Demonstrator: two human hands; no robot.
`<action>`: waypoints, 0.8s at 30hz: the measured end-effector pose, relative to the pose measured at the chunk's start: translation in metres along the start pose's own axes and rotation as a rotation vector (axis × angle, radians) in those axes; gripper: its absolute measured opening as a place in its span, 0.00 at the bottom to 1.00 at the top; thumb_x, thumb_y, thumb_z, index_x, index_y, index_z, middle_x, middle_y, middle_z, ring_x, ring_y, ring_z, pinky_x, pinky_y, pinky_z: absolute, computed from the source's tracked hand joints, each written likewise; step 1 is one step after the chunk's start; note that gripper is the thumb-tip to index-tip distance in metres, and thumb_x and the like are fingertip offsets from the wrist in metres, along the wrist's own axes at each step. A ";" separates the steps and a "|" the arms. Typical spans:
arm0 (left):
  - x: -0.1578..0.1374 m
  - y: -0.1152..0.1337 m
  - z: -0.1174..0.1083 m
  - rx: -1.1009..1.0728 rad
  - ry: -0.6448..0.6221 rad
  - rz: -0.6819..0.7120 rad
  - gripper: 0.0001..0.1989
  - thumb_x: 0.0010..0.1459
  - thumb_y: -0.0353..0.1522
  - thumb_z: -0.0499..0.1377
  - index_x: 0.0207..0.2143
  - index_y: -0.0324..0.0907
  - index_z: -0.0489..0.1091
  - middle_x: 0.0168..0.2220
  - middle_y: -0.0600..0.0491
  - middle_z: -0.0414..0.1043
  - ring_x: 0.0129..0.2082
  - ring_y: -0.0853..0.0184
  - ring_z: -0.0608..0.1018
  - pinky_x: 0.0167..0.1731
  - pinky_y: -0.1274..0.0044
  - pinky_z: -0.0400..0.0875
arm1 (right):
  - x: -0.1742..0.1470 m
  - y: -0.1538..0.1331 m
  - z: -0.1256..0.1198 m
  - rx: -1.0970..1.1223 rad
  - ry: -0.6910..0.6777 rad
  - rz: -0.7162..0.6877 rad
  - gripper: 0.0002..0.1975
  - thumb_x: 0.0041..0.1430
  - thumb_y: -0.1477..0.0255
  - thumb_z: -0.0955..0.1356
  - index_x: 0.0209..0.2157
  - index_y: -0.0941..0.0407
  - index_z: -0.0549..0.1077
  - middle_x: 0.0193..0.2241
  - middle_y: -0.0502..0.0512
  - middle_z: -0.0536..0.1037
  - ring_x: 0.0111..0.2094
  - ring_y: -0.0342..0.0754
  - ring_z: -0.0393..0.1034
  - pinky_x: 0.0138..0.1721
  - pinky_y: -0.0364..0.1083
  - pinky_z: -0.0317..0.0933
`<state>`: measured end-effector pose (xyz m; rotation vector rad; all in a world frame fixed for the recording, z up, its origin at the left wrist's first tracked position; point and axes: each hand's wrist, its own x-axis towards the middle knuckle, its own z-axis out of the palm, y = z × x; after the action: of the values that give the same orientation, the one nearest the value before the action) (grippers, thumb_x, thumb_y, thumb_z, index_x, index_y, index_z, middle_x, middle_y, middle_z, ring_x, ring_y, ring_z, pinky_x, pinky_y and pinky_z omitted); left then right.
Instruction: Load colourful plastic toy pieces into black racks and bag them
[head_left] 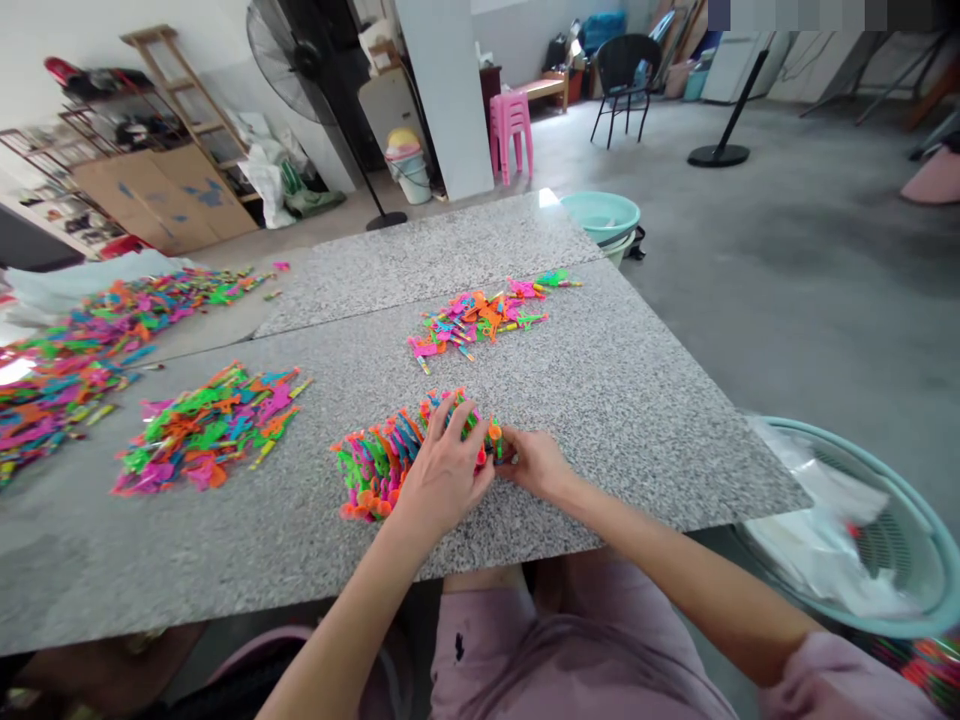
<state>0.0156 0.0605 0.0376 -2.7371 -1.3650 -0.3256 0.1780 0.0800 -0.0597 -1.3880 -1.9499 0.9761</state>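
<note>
A tightly packed row of small bright plastic toys (pixel 375 460) stands on the speckled stone table (pixel 615 430) in front of me. The toys are pink, green, orange and blue, with round orange ends along the near side. My left hand (pixel 446 465) lies across the right part of this row, its fingers on the far side and its thumb on the near side. At the row's right end, my right hand (pixel 532 462) has its fingers curled against an orange and yellow-green toy (pixel 495 435). The right fingertips are partly hidden.
Loose toys form a pile (pixel 214 425) to the left, a larger heap (pixel 90 350) at far left, and a scatter (pixel 484 318) beyond my hands. A basket (pixel 930 560) with clear plastic bags stands right of the table edge. Teal basins (pixel 600 212) stand behind the far corner.
</note>
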 end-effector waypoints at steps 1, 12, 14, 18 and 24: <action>0.000 0.000 0.000 -0.007 0.003 -0.004 0.15 0.60 0.29 0.55 0.50 0.39 0.67 0.57 0.41 0.60 0.66 0.47 0.54 0.62 0.53 0.59 | 0.001 0.000 -0.002 0.003 -0.009 0.007 0.07 0.50 0.75 0.72 0.33 0.56 0.72 0.26 0.48 0.77 0.27 0.43 0.71 0.30 0.40 0.57; 0.001 -0.001 0.003 -0.017 0.005 -0.033 0.13 0.60 0.29 0.55 0.49 0.38 0.67 0.56 0.41 0.60 0.66 0.46 0.52 0.63 0.55 0.58 | 0.005 0.003 -0.002 -0.023 -0.021 -0.024 0.08 0.49 0.74 0.73 0.34 0.56 0.74 0.27 0.48 0.78 0.28 0.43 0.71 0.30 0.40 0.55; 0.001 -0.001 0.003 -0.027 0.006 -0.036 0.14 0.60 0.29 0.55 0.48 0.38 0.67 0.56 0.41 0.59 0.66 0.46 0.53 0.63 0.55 0.59 | 0.006 0.000 -0.004 -0.062 -0.011 -0.018 0.08 0.49 0.74 0.73 0.33 0.56 0.74 0.27 0.48 0.78 0.28 0.44 0.71 0.30 0.40 0.55; 0.001 -0.001 0.004 -0.038 0.021 -0.046 0.15 0.59 0.28 0.56 0.49 0.39 0.66 0.57 0.41 0.59 0.66 0.46 0.53 0.62 0.54 0.60 | 0.010 -0.003 -0.008 -0.049 -0.065 -0.034 0.07 0.47 0.75 0.72 0.31 0.56 0.74 0.24 0.46 0.75 0.25 0.41 0.67 0.27 0.40 0.52; 0.001 -0.004 0.007 -0.056 0.045 -0.058 0.14 0.58 0.28 0.56 0.48 0.40 0.67 0.56 0.42 0.60 0.65 0.47 0.55 0.62 0.54 0.60 | 0.008 0.004 -0.002 0.096 -0.051 -0.006 0.05 0.48 0.74 0.72 0.30 0.57 0.74 0.23 0.45 0.74 0.25 0.41 0.66 0.27 0.39 0.53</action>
<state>0.0146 0.0650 0.0306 -2.7209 -1.4478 -0.4326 0.1789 0.0885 -0.0619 -1.3148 -1.9172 1.0972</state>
